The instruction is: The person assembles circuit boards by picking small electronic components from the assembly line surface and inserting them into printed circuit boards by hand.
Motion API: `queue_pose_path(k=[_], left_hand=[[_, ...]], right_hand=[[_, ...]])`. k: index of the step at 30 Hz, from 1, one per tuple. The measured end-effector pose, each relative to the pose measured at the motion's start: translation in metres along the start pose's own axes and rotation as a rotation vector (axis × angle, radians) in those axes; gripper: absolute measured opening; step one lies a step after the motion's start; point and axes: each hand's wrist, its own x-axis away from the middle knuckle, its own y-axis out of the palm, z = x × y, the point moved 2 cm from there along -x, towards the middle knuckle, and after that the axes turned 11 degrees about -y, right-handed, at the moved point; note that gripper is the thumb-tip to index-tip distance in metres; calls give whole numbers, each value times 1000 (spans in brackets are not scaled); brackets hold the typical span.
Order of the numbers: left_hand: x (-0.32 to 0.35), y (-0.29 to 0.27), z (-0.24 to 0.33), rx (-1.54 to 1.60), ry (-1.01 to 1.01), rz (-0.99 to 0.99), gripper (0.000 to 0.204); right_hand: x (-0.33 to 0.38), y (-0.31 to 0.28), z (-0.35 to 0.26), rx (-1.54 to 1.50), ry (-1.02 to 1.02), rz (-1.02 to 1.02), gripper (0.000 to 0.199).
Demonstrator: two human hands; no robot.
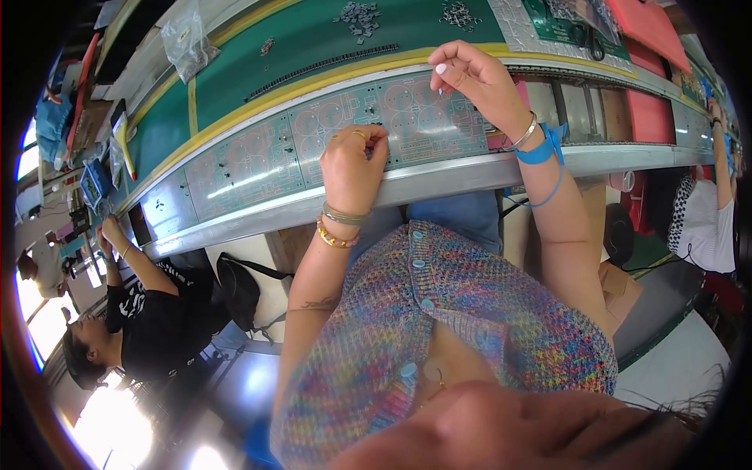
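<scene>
At least three flat grey-green printed circuit boards (432, 133) were laid in a row beneath the left hand (352, 164), curled narrow, and the right hand (476, 82), loosely pinched; whether anything was held could not be told; beyond were set one long black segmented strip (321, 70), one clear plastic bag (185, 39) and one heap of small grey parts (360, 19); two boards were partly hidden by the hands

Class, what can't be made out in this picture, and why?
Head view:
- Whatever lies under the left hand: the hand itself hides it.
- Pale speck by the right hand: too small to identify.
- Fine markings on the boards: too small.
- Contents of the bag: wrinkled plastic blurs them.
</scene>
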Motion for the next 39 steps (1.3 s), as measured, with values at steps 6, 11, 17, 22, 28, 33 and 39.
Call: queue_pose_path(k=[6, 11, 17, 22, 28, 33, 39], left_hand=[[2, 3, 0, -47, 60, 21, 7], [-2, 0, -1, -55, 59, 2, 7], [-2, 2, -3, -56, 29, -1, 7], [-4, -2, -1, -80, 74, 20, 7], [-43, -39, 8, -19, 146, -31, 7], [-139, -44, 9, -63, 446, -129, 12], [-178, -25, 0, -107, 311, -360, 11]], right_hand=[[-1, 1, -2, 6, -10, -8, 22], [-2, 0, -2, 3, -2, -8, 22], [-1, 3, -2, -23, -15, 29, 19], [-1, 3, 0, 1, 24, 0, 20], [-23, 0, -20, 429, 22, -51, 13], [-86, -2, 6, 934, -447, -228, 12], [-116, 11, 35, 953, -442, -386, 9]])
